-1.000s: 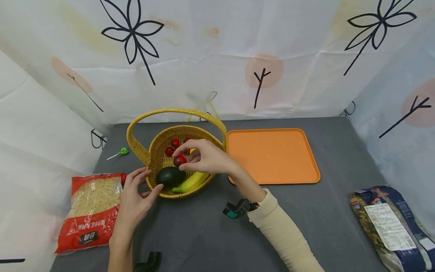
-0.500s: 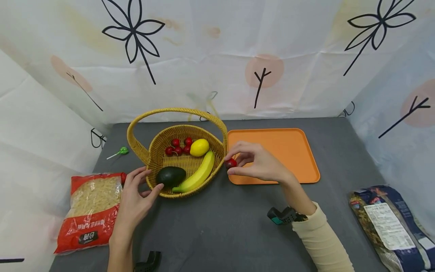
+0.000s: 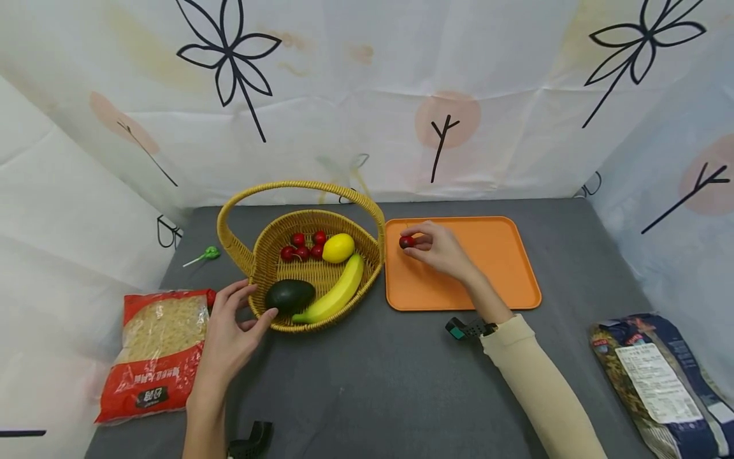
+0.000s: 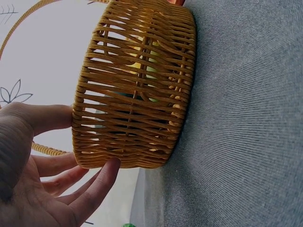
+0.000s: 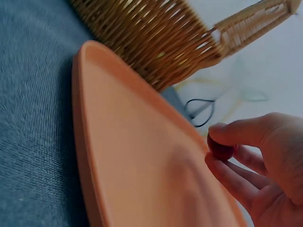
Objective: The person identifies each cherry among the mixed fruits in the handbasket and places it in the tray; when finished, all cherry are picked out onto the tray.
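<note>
My right hand (image 3: 440, 252) pinches a dark red cherry (image 3: 406, 241) between thumb and fingertips, above the left part of an orange tray (image 3: 470, 274). In the right wrist view the cherry (image 5: 220, 147) sits at the fingertips, over the tray's bare surface (image 5: 137, 156). My left hand (image 3: 232, 335) grips the near left side of a yellow wicker basket (image 3: 375, 268), thumb and fingers spread along its rim. Inside the basket lie several cherries (image 3: 302, 254), a lemon (image 3: 338, 248), a banana (image 3: 335, 294) and a dark green avocado (image 3: 290, 296).
A red bag of pasta (image 3: 157, 357) lies left of the basket, with a green lollipop (image 3: 211, 253) behind it. At the right edge rests a dark blue food bag (image 3: 659, 382). The basket's tall handle (image 3: 301, 185) arches over it; printed curtains surround the grey table (image 3: 355, 395).
My right hand has carried the cherry out of the basket, rightward past its rim, then farther back over the orange tray. The left hand has stayed at the basket.
</note>
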A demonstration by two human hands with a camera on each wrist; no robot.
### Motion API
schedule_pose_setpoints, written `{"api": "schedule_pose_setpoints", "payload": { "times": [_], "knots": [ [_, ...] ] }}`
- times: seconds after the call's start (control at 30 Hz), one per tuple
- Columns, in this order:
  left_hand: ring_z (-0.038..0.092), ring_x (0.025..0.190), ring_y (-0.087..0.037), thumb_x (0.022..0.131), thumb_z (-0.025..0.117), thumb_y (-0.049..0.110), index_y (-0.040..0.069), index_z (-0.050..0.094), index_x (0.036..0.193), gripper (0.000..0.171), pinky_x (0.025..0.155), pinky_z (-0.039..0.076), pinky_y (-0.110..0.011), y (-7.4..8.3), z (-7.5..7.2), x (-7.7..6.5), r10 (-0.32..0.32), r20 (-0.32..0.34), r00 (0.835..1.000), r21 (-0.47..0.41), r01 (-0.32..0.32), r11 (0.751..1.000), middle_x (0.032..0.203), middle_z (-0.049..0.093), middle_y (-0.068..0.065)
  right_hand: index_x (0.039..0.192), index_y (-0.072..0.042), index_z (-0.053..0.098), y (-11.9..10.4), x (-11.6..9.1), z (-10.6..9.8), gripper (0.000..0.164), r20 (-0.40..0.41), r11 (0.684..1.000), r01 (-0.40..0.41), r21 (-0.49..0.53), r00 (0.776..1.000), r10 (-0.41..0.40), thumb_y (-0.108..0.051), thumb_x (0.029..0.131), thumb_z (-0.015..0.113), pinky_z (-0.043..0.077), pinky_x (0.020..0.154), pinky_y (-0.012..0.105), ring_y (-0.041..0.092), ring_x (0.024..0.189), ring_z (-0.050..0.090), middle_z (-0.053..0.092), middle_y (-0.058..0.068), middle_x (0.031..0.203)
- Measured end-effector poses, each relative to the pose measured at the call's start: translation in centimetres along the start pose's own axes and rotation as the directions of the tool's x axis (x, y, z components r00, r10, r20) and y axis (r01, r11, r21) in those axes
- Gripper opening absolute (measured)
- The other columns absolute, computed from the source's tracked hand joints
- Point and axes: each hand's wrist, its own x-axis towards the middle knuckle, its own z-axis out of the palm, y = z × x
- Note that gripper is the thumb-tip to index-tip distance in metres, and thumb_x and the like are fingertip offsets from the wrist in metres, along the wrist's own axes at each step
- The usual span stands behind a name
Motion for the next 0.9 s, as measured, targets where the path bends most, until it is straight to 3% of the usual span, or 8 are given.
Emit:
{"api": "schedule_pose_setpoints", "payload": {
  "times": [0.1,0.2,0.33,0.9],
  "knots": [
    [0.061,0.132,-0.04,0.098,0.082,0.028,0.0,0.059,0.15,0.063,0.092,0.069,-0.04,0.0,0.0,0.0,0.004,0.002,1.0,0.0,-0.004,1.0,0.161,0.044,-0.02,0.131,0.003,0.073,0.8,1.1,0.6,0.036,-0.002,0.998,0.011,-0.058,1.0,-0.011,0.0,0.096,0.08,0.067,0.101,0.045,0.039,0.119,0.076,0.07,0.024,0.128],
    [0.061,0.132,-0.041,0.098,0.082,0.027,0.0,0.059,0.149,0.063,0.094,0.067,-0.052,0.0,0.0,0.0,0.008,0.0,1.0,-0.008,-0.008,1.0,0.161,0.044,-0.02,0.13,0.004,0.073,1.2,1.9,0.9,0.035,-0.005,0.993,0.035,-0.117,0.999,-0.036,0.0,0.096,0.08,0.066,0.102,0.047,0.038,0.119,0.076,0.074,0.023,0.127],
    [0.061,0.131,-0.041,0.098,0.083,0.026,0.0,0.059,0.149,0.062,0.093,0.067,-0.051,0.0,0.0,0.0,0.009,-0.006,1.0,-0.006,-0.009,1.0,0.161,0.045,-0.02,0.131,0.002,0.073,1.6,2.6,1.2,0.036,-0.006,0.987,0.048,-0.152,0.999,-0.05,-0.002,0.096,0.08,0.066,0.102,0.049,0.038,0.116,0.076,0.075,0.022,0.126],
    [0.061,0.132,-0.041,0.098,0.082,0.027,-0.001,0.059,0.149,0.062,0.096,0.065,-0.055,0.2,0.0,-0.1,0.013,-0.006,1.0,-0.013,-0.013,1.0,0.161,0.045,-0.02,0.135,0.001,0.07,1.6,2.7,0.9,0.041,-0.009,0.993,0.037,-0.113,0.999,-0.038,-0.003,0.096,0.081,0.063,0.107,0.049,0.037,0.123,0.073,0.071,0.022,0.132]
  ]
}}
